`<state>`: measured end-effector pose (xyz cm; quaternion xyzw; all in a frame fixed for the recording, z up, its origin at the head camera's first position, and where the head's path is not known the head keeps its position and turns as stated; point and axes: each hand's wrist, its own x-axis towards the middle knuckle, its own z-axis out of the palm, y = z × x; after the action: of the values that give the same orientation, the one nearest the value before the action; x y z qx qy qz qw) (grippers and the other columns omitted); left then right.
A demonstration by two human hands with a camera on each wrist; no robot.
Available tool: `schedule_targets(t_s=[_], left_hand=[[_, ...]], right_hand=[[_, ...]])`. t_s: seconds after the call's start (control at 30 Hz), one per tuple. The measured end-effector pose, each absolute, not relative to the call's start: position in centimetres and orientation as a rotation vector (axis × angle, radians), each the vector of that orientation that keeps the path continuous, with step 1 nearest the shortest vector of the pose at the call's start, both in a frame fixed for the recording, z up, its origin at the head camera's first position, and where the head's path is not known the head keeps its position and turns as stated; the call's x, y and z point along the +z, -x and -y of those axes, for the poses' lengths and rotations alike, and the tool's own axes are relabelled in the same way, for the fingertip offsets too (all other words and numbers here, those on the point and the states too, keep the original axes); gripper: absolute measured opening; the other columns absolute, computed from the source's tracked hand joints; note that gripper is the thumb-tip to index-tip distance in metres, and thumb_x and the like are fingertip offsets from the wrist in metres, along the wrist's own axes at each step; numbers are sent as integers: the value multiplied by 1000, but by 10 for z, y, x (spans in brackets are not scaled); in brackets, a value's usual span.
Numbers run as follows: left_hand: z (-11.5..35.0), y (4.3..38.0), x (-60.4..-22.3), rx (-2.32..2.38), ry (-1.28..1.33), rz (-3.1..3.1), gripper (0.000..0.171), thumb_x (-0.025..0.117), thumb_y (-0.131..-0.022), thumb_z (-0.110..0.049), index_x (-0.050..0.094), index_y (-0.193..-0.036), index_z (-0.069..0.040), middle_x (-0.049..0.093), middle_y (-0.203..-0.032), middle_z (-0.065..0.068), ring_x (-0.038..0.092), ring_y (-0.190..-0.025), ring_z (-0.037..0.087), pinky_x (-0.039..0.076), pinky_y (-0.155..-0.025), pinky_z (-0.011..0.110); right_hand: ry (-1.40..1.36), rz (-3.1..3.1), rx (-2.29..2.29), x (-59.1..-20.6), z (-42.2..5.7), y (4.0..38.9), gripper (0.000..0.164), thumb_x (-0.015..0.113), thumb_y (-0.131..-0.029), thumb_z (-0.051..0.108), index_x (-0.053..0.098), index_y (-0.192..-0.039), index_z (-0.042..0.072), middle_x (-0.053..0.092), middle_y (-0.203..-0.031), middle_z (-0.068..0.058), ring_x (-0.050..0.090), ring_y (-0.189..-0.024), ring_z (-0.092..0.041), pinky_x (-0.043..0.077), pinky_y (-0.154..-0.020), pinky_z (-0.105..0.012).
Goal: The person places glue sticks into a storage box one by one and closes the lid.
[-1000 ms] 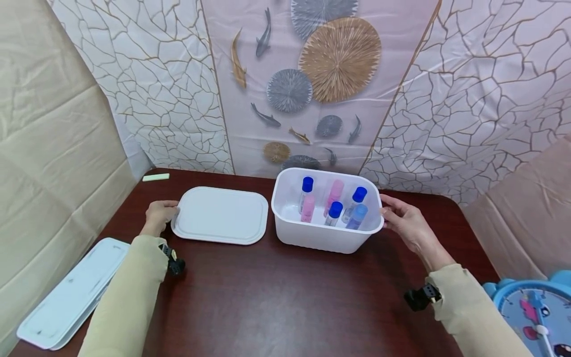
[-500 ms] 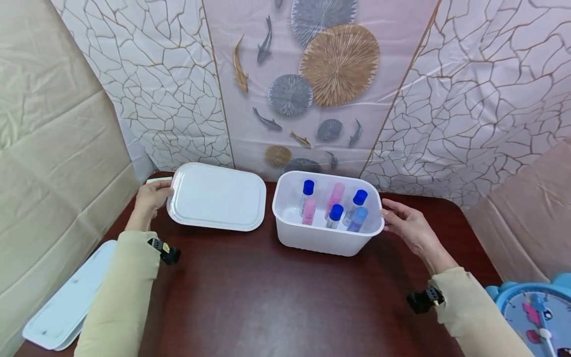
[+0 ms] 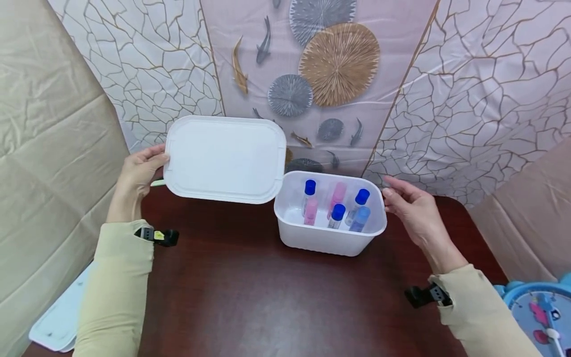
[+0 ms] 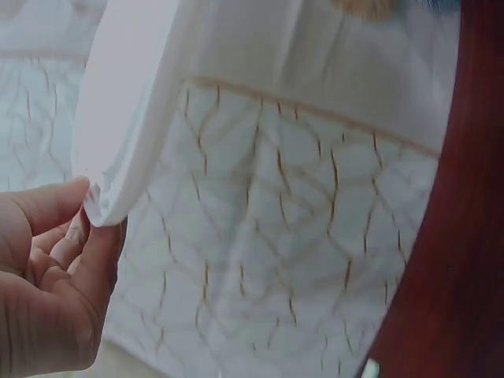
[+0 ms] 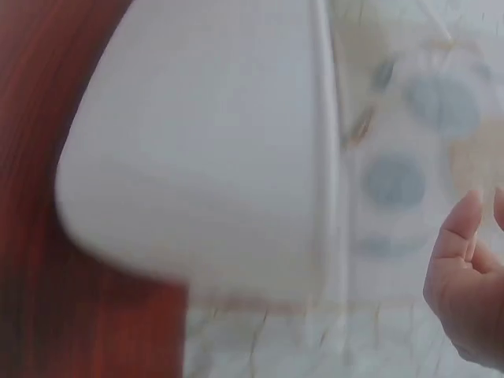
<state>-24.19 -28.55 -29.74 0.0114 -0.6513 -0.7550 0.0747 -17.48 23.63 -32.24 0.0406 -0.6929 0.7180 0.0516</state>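
My left hand (image 3: 138, 171) pinches the left edge of a white rounded lid (image 3: 225, 158), held raised above the table and tilted. In the left wrist view, thumb and fingers grip the edge of the lid (image 4: 126, 102). Right of it, a white plastic bin (image 3: 321, 240) stands on the table, its far left rim close to the lid's corner. Several small bottles stand inside, such as a blue-capped bottle (image 3: 337, 214) and a pink bottle (image 3: 311, 210). Beside the bin's right end is my right hand (image 3: 417, 215), holding nothing. The right wrist view shows a gap between bin (image 5: 197, 157) and hand (image 5: 465, 291).
Stacked white panels (image 3: 62, 312) lie at the left edge, partly behind the left sleeve. A pale green strip (image 3: 158, 183) shows beside the lid. At lower right is a blue toy clock (image 3: 540, 312). Patterned fabric (image 3: 330, 144) hangs behind the dark wooden table (image 3: 267, 297).
My left hand has lifted the lid off the table, tilting it up and bringing it rightward toward the bin. My right hand has come off the bin's rim and risen slightly.
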Motion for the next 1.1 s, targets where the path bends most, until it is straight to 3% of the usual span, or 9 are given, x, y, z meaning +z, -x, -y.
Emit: schedule_targets(t_s=[0.17, 0.37, 0.53, 0.67, 0.9, 1.1], left_hand=[[254, 242, -292, -2378, 115, 1944, 20, 58, -91, -1, 67, -90, -18, 69, -81, -9, 64, -73, 2, 53, -63, 15], [219, 240, -289, -2413, 221, 2008, 17, 57, -91, -1, 65, -97, -15, 71, -83, -8, 65, -77, 3, 54, -68, 16], [198, 239, -287, -2406, 266, 2066, 16, 56, -92, -1, 59, -105, -10, 70, -84, -9, 65, -78, 3, 54, -70, 17], [186, 239, -289, -2401, 299, 2070, 17, 57, -92, -1, 60, -105, -11, 70, -86, -8, 65, -80, 4, 55, -71, 18], [170, 235, -289, -2200, 450, 2088, 17, 62, -88, 0, 64, -98, -14, 66, -88, -7, 63, -81, 5, 54, -72, 17], [154, 233, -287, -1998, 557, 1995, 25, 66, -84, 4, 68, -89, -20, 63, -78, -9, 58, -74, 3, 50, -68, 14]], right_hand=[[-208, 2143, 2257, -312, -198, 169, 35, 65, -88, 11, 61, -123, 8, 57, -82, 5, 57, -72, -5, 54, -67, -17], [-280, 2173, 2311, -302, -170, 161, 36, 65, -88, 12, 60, -123, 7, 56, -82, 3, 55, -70, -7, 53, -65, -18], [-239, 2116, 2258, -298, -168, 156, 16, 67, -87, 8, 66, -101, 15, 60, -79, 4, 55, -64, -6, 51, -57, -17], [-197, 2062, 2225, -300, -176, 156, 11, 65, -88, 7, 67, -92, 17, 60, -74, 4, 56, -60, -5, 51, -55, -16], [-220, 1889, 2210, -300, -193, 155, 14, 64, -87, 1, 71, -93, 12, 65, -74, 0, 65, -62, -7, 56, -62, -19], [-254, 1843, 2039, -300, -200, 161, 17, 64, -85, -3, 70, -102, -2, 71, -81, -1, 69, -75, -10, 55, -74, -22]])
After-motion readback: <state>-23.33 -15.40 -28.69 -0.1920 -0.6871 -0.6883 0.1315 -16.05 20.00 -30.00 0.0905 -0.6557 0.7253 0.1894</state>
